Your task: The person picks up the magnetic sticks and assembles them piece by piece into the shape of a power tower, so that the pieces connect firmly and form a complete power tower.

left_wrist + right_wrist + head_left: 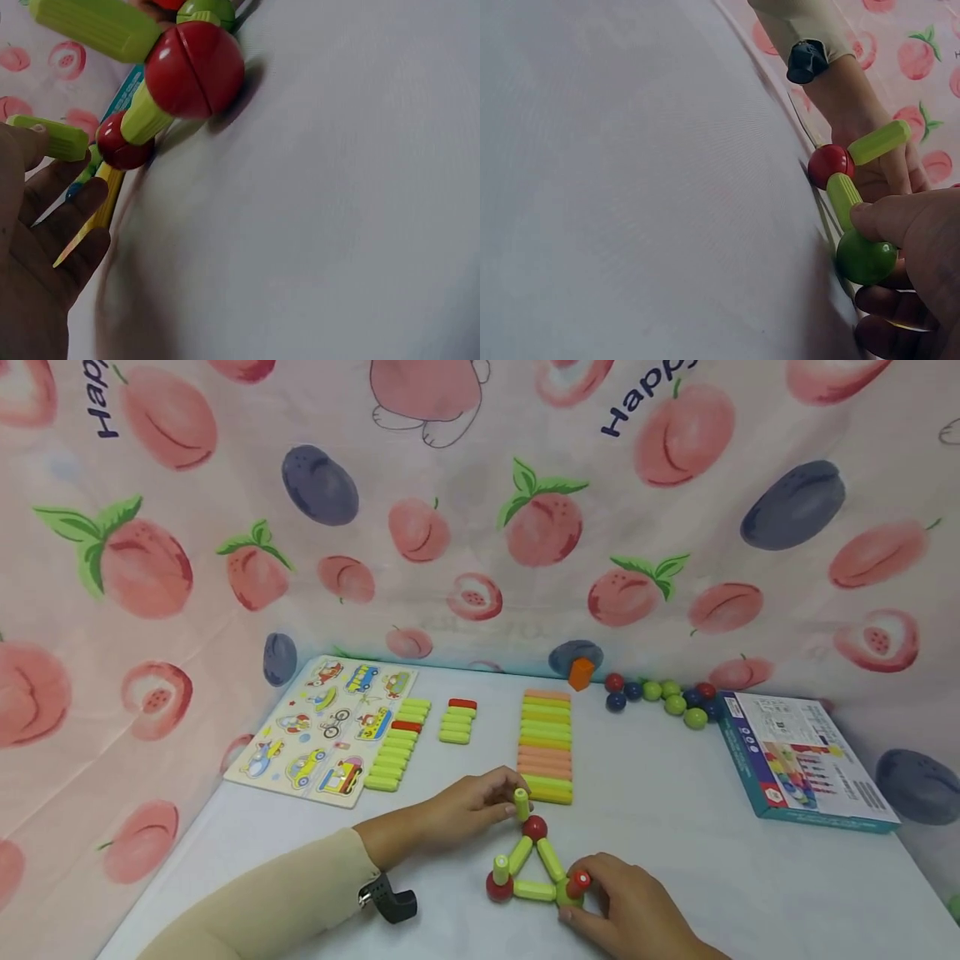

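A flat triangle of light-green sticks joins a far red ball (535, 828), a near-left red ball (500, 887) and a green ball (866, 257). Upright on the far ball stands a green stick (66, 141), pinched near its top by my left hand (472, 806); the thumb shows against it in the left wrist view. Another green stick (501, 868) rises from the near-left ball, and a red stick (578, 883) from the green one. With thumb and fingers, my right hand (633, 902) grips the green ball, partly covering it.
Behind the triangle lies a column of yellow, green and orange sticks (546, 739). Shorter stick rows (393, 752) lie beside a picture puzzle board (300, 718) at left. An orange block (581, 673), several loose balls (675, 704) and a box (813, 760) line the back and right.
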Demonstrator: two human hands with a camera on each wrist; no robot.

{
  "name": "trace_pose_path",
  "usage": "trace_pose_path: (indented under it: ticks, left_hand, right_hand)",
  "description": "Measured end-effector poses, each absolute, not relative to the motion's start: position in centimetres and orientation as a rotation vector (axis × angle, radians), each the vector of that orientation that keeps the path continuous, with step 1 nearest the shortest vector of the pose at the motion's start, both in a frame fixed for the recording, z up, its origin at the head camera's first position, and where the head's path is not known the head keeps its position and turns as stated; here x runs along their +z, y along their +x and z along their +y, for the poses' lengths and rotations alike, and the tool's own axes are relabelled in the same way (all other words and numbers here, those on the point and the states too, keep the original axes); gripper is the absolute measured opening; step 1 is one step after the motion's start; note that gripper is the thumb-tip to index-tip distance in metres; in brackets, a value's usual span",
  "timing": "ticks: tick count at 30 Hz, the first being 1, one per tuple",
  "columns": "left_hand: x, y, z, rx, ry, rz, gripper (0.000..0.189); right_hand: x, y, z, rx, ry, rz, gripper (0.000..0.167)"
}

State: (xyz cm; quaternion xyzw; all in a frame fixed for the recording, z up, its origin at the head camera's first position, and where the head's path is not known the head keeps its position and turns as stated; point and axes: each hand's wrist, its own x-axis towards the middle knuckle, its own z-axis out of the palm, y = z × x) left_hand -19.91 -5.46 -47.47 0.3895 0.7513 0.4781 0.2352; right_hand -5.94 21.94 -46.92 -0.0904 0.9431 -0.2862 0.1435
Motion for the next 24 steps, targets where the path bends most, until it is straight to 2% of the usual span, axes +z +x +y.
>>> trace_pose_path:
  ticks: [10, 24]
  left_hand:
    - [-47.9, -19.6, -4.3, 1.281, 1.136, 2.062, 0.024]
    - [-47.3, -19.5, -4.1, 1.245, 1.103, 2.105, 0.028]
  right_hand:
    - [-46.9, -6.0, 22.0, -0.821, -0.292, 2.711, 0.040]
    - [-46.9, -6.3, 21.9, -0.814, -0.310, 2.697, 0.040]
